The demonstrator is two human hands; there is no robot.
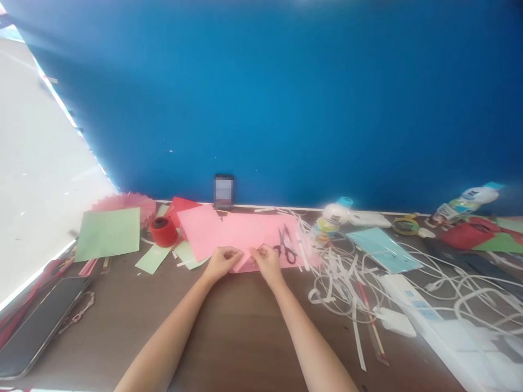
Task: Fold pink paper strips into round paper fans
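Note:
Between my two hands is a small piece of pink paper (244, 261), its outline hard to make out against the larger pink sheet (253, 231) beneath it. The fingers of my left hand (222, 262) pinch its left side. On the other side, my right hand (267, 263) has thumb and fingers pressed together on it. Black-handled scissors (287, 252) lie on the pink sheet, just right of my right hand. Another pink sheet (202, 231) overlaps at the upper left, near a red spool (163, 232) and green paper scraps (153, 258).
A blue panel (286, 109) rises behind the brown table (220, 337). At right are tangled white cables (347, 294), a power strip (420, 310), a bottle (333, 218) and a light-blue packet (384, 249). A phone (41, 321) and green sheet (108, 234) lie at left.

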